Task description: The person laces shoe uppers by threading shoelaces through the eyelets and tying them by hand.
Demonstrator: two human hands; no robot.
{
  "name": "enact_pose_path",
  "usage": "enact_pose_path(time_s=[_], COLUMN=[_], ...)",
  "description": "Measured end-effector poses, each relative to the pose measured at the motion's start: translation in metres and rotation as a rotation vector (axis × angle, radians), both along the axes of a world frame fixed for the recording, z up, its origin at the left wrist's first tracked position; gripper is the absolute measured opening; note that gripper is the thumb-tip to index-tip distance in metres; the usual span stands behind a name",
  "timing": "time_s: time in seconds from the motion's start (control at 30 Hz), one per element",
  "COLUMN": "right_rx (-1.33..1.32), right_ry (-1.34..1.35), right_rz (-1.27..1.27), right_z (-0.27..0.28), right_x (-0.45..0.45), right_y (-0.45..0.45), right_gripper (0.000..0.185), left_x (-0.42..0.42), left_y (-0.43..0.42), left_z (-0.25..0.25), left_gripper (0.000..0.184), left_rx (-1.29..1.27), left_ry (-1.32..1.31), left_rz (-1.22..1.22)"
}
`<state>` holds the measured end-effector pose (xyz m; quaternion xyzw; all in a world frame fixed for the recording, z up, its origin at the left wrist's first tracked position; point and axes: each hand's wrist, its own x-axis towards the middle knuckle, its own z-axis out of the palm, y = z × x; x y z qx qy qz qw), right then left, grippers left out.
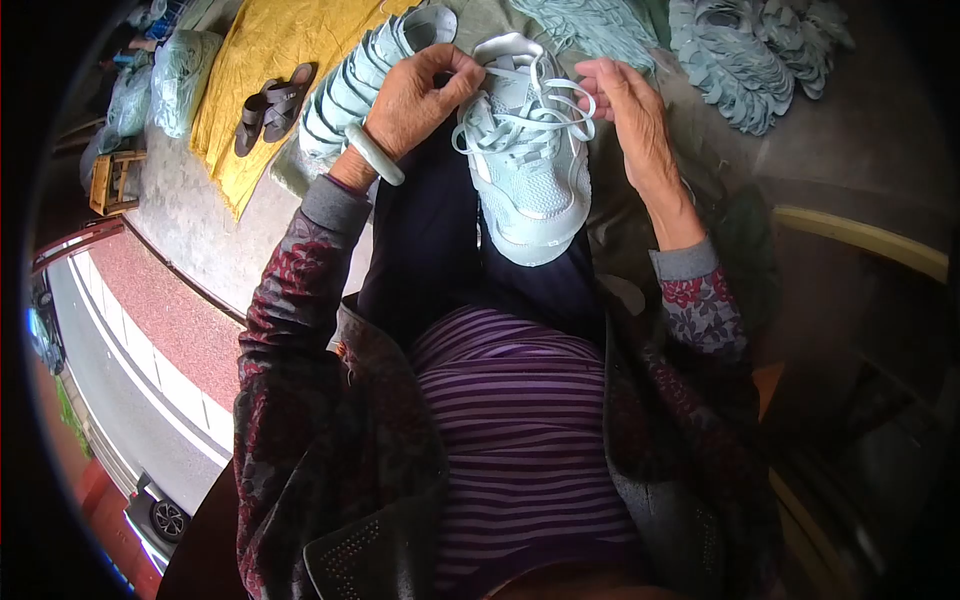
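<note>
A pale mint sneaker [530, 195] rests on my lap, its toe towards me. Its light shoelace [535, 125] runs loosely through the eyelets, with loops standing out at both sides. At the left of the shoe's collar, my left hand [425, 95] pinches part of the lace between thumb and forefinger; a pale bangle [374, 155] circles that wrist. To the right of the shoe, my right hand [630, 115] has its fingers stretched out and apart, close to a lace loop. Whether those fingertips touch the loop is hard to see.
A row of nested pale shoe uppers [345, 85] lies beside my left forearm. More pale pieces [735, 65] are heaped at the back right. Dark sandals [285, 105] sit on a yellow cloth [240, 85]. A small wooden stool [115, 183] stands at far left, near the road.
</note>
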<state>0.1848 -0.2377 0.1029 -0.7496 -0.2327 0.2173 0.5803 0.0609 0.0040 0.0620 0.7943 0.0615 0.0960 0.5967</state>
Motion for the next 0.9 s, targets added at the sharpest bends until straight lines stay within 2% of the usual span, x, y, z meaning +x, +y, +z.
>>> enact_pose_path(time_s=[0.17,0.23,0.4,0.5,0.53,0.57,0.63,0.8,0.9], right_rx=[0.016,0.053,0.156,0.211,0.236,0.234,0.312,0.359,0.375], right_ry=[-0.001,0.07,0.039,0.106,0.156,0.158,0.168,0.286,0.329], right_rz=[0.11,0.103,0.06,0.089,0.096,0.096,0.124,0.123,0.125], right_z=[-0.001,-0.003,-0.013,-0.007,-0.003,-0.002,-0.001,0.004,-0.001], right_x=[-0.009,-0.01,-0.003,-0.002,-0.003,-0.003,-0.003,-0.002,-0.002], right_y=[0.003,0.005,0.008,0.004,0.003,0.004,0.005,0.007,0.005], right_gripper=[0.038,0.035,0.03,0.029,0.028,0.028,0.028,0.03,0.031], left_x=[0.008,0.006,-0.011,-0.026,-0.03,-0.033,-0.036,-0.039,-0.039], left_y=[0.006,0.009,0.036,0.036,0.029,0.021,0.005,-0.021,-0.023], left_z=[0.012,0.015,0.002,0.003,0.004,0.007,0.002,-0.003,-0.004], left_gripper=[0.026,0.026,0.027,0.025,0.025,0.016,0.014,0.022,0.026], left_rx=[-0.094,-0.192,-0.274,-0.149,-0.217,-0.227,-0.19,-0.152,-0.032], left_ry=[-0.042,-0.147,-0.095,-0.04,-0.049,-0.051,-0.095,-0.065,-0.006], left_rz=[-0.09,-0.035,0.108,0.113,0.073,0.076,0.055,0.031,0.087])
